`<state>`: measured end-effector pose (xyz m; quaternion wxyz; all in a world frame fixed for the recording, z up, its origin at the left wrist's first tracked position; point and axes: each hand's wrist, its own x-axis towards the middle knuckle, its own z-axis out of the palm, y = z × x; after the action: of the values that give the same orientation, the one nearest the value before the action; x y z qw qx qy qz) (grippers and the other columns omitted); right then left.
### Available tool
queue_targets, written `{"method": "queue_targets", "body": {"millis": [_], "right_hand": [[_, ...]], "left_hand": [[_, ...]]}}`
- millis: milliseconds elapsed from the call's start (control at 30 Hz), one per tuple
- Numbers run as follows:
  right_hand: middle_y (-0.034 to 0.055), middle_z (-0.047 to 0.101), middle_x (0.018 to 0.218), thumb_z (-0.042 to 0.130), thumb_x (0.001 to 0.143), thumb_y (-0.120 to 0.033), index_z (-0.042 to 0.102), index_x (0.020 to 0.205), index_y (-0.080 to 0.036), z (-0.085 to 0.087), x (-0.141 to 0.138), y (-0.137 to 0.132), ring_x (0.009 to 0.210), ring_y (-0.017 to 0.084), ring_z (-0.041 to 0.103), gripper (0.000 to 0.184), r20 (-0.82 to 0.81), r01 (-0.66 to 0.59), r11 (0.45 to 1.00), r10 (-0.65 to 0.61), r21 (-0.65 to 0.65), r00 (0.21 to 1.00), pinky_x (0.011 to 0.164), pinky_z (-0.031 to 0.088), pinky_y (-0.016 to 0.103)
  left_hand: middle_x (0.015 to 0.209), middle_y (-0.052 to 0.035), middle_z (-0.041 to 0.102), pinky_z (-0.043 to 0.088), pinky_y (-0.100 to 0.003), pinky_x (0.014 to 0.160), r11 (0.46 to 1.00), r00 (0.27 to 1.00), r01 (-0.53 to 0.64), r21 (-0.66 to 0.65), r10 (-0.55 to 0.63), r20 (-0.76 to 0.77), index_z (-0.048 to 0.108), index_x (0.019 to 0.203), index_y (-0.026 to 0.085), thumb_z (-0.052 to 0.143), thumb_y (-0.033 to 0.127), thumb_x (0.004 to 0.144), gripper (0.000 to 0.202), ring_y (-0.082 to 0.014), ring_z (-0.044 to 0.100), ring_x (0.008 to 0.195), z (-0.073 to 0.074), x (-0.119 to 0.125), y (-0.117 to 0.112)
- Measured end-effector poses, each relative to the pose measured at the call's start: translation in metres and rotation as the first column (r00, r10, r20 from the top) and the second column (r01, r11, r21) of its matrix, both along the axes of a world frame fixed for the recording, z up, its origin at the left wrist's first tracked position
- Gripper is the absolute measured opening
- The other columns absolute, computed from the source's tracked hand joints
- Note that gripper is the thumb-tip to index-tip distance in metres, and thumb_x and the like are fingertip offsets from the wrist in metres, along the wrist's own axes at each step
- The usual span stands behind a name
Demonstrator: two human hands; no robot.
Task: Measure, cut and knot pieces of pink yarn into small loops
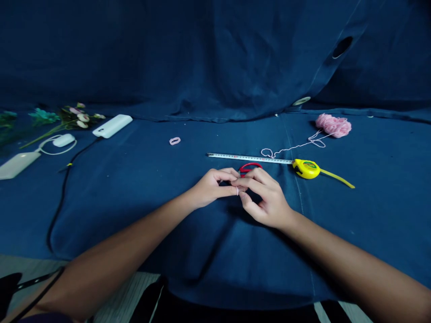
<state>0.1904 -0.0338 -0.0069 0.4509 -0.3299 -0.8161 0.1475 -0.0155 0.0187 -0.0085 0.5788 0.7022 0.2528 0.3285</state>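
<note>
Looking down on blue cloth (111, 215) spread across work surface. Artificial flowers (79, 117) upper left, white power bank (112, 126) beside them. Pink yarn ball (333, 125) upper right, strand trailing toward yellow tape measure (305, 168), blade extended left. Red-handled scissors (249, 168) just beyond hands, partly hidden. Left hand (210, 188) half-curled; right hand (266, 199) curled close against it. Pale thin loop (237, 191) at left fingertips, right hand touching beside it; which hand grips it, cannot tell.
</note>
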Motion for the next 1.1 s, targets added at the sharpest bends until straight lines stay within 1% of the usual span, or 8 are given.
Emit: {"method": "queue_targets", "body": {"millis": [133, 233, 333, 400, 533, 700, 933, 1100], "right_hand": [[0.0061, 0.064, 0.093, 0.062, 0.088, -0.015, 0.071, 0.109, -0.023, 0.001, -0.001, 0.001, 0.087, 0.022, 0.059, 0.024, 0.038, -0.036, 0.999, 0.036, -0.005, 0.999, 0.081, 0.049, 0.04], [0.0062, 0.062, 0.096, 0.062, 0.091, -0.019, 0.069, 0.109, -0.022, 0.001, 0.0, 0.001, 0.09, 0.022, 0.058, 0.02, -0.066, -0.037, 0.998, 0.033, -0.052, 0.997, 0.082, 0.048, 0.039], [0.0044, 0.059, 0.091, 0.056, 0.098, -0.024, 0.066, 0.103, -0.02, -0.003, 0.002, 0.003, 0.083, 0.019, 0.055, 0.012, -0.301, 0.048, 0.975, -0.114, -0.217, 0.947, 0.077, 0.046, 0.035], [0.0018, 0.056, 0.082, 0.049, 0.103, -0.028, 0.066, 0.095, -0.019, -0.006, 0.001, 0.004, 0.076, 0.017, 0.052, 0.021, -0.391, 0.022, 0.923, -0.184, -0.384, 0.902, 0.072, 0.043, 0.032], [-0.0009, 0.054, 0.074, 0.054, 0.104, -0.036, 0.071, 0.098, -0.018, -0.01, -0.005, 0.005, 0.069, 0.014, 0.05, 0.026, -0.464, -0.251, 0.77, -0.066, -0.586, 0.883, 0.068, 0.041, 0.029], [-0.0031, 0.052, 0.069, 0.067, 0.099, -0.037, 0.072, 0.105, -0.017, -0.012, -0.009, 0.003, 0.063, 0.011, 0.047, 0.022, -0.606, -0.532, 0.565, 0.07, -0.63, 0.792, 0.062, 0.038, 0.026], [-0.0085, 0.036, 0.063, 0.065, 0.101, -0.038, 0.062, 0.132, -0.024, -0.006, -0.018, -0.006, 0.054, 0.009, 0.03, 0.035, -0.806, -0.807, 0.123, 0.065, -0.578, 0.588, 0.056, 0.041, 0.024], [-0.0096, 0.034, 0.06, 0.067, 0.099, -0.041, 0.059, 0.135, -0.027, 0.0, -0.023, -0.014, 0.051, 0.008, 0.024, 0.039, -0.818, -0.818, 0.022, -0.056, -0.575, 0.573, 0.049, 0.034, 0.019]], "left_hand": [[0.097, -0.0062, 0.067, 0.047, -0.034, 0.092, 0.997, 0.998, -0.002, 0.077, 0.007, -0.06, 0.081, 0.088, 0.017, 0.08, 0.027, 0.085, 0.01, -0.0203, 0.064, 0.096, 0.003, 0.003, -0.004], [0.096, -0.0063, 0.068, 0.047, -0.035, 0.093, 0.993, 0.997, -0.041, 0.106, 0.048, -0.062, 0.082, 0.09, 0.018, 0.081, 0.028, 0.085, 0.011, -0.02, 0.064, 0.096, 0.004, 0.004, -0.006], [0.109, -0.0084, 0.067, 0.048, -0.035, 0.097, 0.991, 0.991, -0.132, 0.037, 0.132, 0.012, 0.084, 0.093, 0.02, 0.083, 0.028, 0.084, 0.012, -0.0204, 0.063, 0.105, 0.005, 0.004, -0.006], [0.124, -0.0091, 0.064, 0.048, -0.035, 0.101, 0.984, 0.981, -0.16, -0.078, 0.167, 0.096, 0.085, 0.094, 0.023, 0.083, 0.029, 0.084, 0.011, -0.022, 0.06, 0.117, 0.006, 0.004, -0.005], [0.139, -0.008, 0.059, 0.049, -0.039, 0.107, 0.966, 0.965, -0.076, -0.248, 0.134, 0.226, 0.085, 0.096, 0.026, 0.082, 0.03, 0.086, 0.011, -0.0244, 0.057, 0.128, 0.006, 0.005, -0.009], [0.142, -0.0112, 0.056, 0.056, -0.043, 0.101, 0.955, 0.974, 0.026, -0.296, 0.042, 0.221, 0.085, 0.093, 0.022, 0.083, 0.031, 0.084, 0.012, -0.0294, 0.059, 0.127, 0.008, 0.009, -0.018], [0.137, -0.0101, 0.064, 0.048, -0.045, 0.111, 0.946, 0.963, 0.064, -0.319, 0.025, 0.269, 0.084, 0.089, 0.023, 0.085, 0.029, 0.082, 0.01, -0.029, 0.054, 0.135, 0.011, 0.013, -0.025], [0.131, -0.0085, 0.069, 0.045, -0.045, 0.113, 0.902, 0.931, 0.131, -0.411, 0.031, 0.364, 0.084, 0.089, 0.025, 0.086, 0.032, 0.081, 0.01, -0.0268, 0.06, 0.129, 0.01, 0.019, -0.033]]}}
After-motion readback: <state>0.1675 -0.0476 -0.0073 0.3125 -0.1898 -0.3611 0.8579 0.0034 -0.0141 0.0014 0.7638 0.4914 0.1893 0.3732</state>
